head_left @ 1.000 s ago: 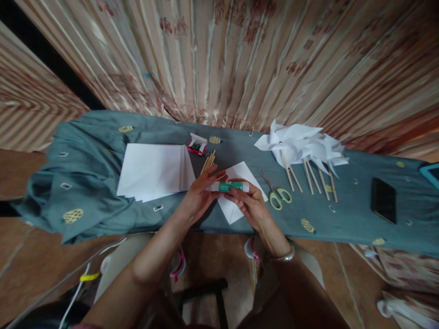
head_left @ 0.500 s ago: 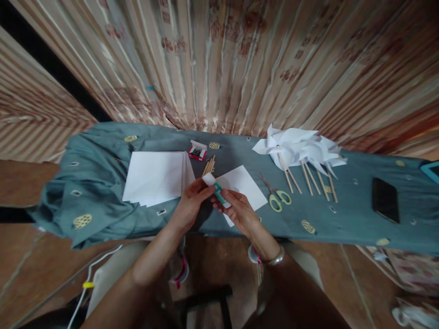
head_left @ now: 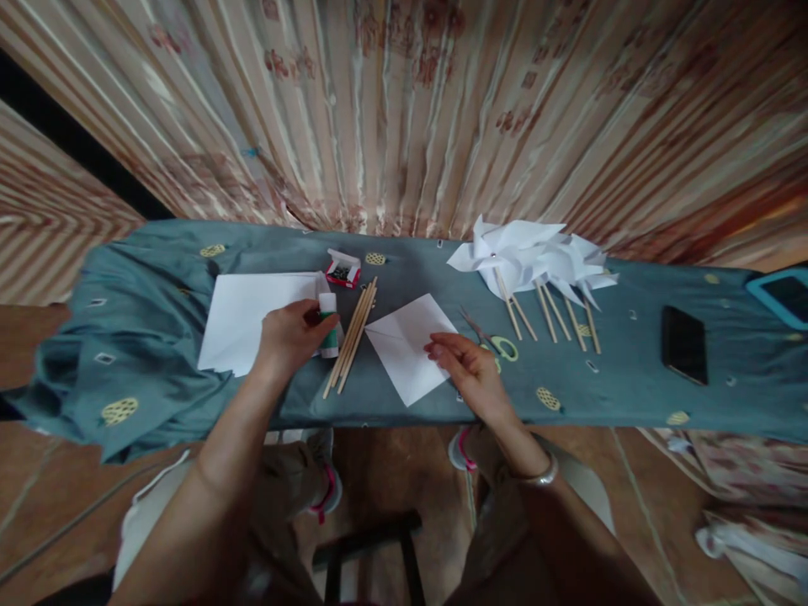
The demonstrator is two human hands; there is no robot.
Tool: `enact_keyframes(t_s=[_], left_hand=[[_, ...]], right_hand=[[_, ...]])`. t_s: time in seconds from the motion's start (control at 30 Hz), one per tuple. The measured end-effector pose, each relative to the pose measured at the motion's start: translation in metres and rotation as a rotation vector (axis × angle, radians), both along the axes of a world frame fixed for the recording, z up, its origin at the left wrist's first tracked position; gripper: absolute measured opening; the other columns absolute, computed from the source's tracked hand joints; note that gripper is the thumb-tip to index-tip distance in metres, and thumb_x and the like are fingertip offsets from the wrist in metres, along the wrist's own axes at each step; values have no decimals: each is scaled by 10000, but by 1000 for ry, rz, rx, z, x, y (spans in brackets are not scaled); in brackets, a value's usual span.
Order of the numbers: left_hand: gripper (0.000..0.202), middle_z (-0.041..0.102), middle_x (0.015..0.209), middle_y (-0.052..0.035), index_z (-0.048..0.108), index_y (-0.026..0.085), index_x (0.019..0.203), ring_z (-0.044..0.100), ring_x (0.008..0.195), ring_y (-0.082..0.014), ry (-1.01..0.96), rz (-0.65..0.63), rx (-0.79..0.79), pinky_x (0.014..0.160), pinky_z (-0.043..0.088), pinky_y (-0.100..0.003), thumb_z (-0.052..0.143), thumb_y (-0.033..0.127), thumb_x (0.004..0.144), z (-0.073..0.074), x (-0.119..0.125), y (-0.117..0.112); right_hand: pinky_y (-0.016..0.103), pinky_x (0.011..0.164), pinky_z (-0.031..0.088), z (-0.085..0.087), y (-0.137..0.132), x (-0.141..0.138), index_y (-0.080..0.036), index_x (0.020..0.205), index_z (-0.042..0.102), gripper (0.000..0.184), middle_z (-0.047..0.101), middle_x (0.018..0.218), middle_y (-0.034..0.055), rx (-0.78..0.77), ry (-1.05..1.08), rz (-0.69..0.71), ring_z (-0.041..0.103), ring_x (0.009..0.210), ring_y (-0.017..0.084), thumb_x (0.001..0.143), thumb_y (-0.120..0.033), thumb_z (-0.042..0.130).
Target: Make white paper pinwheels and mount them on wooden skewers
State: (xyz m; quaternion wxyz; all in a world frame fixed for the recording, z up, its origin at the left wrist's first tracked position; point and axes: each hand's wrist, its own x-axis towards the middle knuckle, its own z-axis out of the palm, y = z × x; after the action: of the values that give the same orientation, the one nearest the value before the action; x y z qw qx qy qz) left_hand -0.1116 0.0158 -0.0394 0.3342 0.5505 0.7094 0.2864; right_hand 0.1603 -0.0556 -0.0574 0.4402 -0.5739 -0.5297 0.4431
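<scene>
My left hand [head_left: 290, 332] is closed round a white and green glue stick [head_left: 327, 324], standing it upright on the cloth beside a stack of white paper [head_left: 246, 316]. A bundle of wooden sticks [head_left: 352, 337] lies just right of the glue stick. My right hand [head_left: 470, 370] rests with fingers loosely spread at the right edge of a single creased white paper square [head_left: 409, 347] and holds nothing. Green-handled scissors [head_left: 496, 341] lie partly behind that hand.
A teal cloth [head_left: 624, 379] covers the long table. Several finished white paper pinwheels [head_left: 536, 261] on sticks lie at the back right. A small red box of pins [head_left: 342, 269] sits behind the sticks. A black phone [head_left: 685, 343] and a teal tablet [head_left: 783, 296] lie far right.
Both hands held the glue stick over the paper square before. My left hand has carried it left and set it down by the paper stack; my right hand let go and moved right.
</scene>
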Motion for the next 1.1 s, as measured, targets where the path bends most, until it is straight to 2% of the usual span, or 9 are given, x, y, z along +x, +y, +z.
enact_keyframes(t_s=[0.1,0.2,0.27,0.33,0.4,0.47,0.53,0.7,1.1], left_hand=[[280,738,821,-55,726,210,862,675,829,-265,501,-171,39,694,442,-298,621,455,777,-3,7,5],[375,737,879,-72,716,184,1011,686,832,-273,635,-239,36,723,479,-331,590,489,832,2,11,5],[455,714,972,-99,669,147,1140,678,864,-275,622,-242,117,767,505,-362,605,490,848,7,14,-2],[521,640,1177,-140,580,120,1274,628,1040,-280,562,-295,337,910,497,-399,602,458,879,10,21,-15],[392,629,1192,-125,619,145,1206,588,1121,-256,392,-470,483,986,484,-404,599,394,904,7,34,-33],[293,654,1163,-99,650,189,1152,599,1092,-234,224,-736,497,958,511,-413,556,362,934,-4,50,-50],[299,652,1198,-116,647,178,1172,590,1103,-242,135,-855,472,933,526,-427,570,332,927,-17,64,-64],[492,628,1255,-149,628,152,1214,545,1151,-305,142,-903,400,960,499,-512,764,290,762,-36,73,-69],[298,640,1245,-139,678,142,1125,544,1141,-275,53,-866,417,963,505,-469,655,243,846,-29,71,-71]], right_hand=[[373,816,560,3,-8,16,-200,1043,709,249,759,984,87,120,-288,30,708,872,213,895,-360,590],[432,953,527,5,-18,25,-214,1065,710,209,729,1115,93,270,-502,204,668,1053,243,904,-291,602],[472,1024,492,4,-26,27,-214,1132,686,265,689,1216,103,318,-588,319,619,1162,265,877,-279,653],[494,1055,475,1,-33,26,-209,1195,652,353,645,1296,112,325,-651,382,576,1228,280,848,-259,693],[502,1062,475,-2,-38,24,-205,1211,640,377,620,1330,115,316,-691,410,552,1256,287,841,-235,701],[502,1056,485,-4,-40,23,-199,1190,648,348,623,1320,117,316,-705,405,556,1247,288,846,-226,695],[497,1048,494,-6,-40,23,-192,1173,655,322,633,1300,120,324,-705,382,568,1229,285,856,-237,687],[473,1020,520,-7,-38,23,-162,1141,670,271,659,1246,130,381,-755,373,584,1188,285,887,-255,651],[480,999,530,-5,-36,22,-172,1106,698,241,686,1196,125,429,-760,364,609,1143,271,962,-253,523]])
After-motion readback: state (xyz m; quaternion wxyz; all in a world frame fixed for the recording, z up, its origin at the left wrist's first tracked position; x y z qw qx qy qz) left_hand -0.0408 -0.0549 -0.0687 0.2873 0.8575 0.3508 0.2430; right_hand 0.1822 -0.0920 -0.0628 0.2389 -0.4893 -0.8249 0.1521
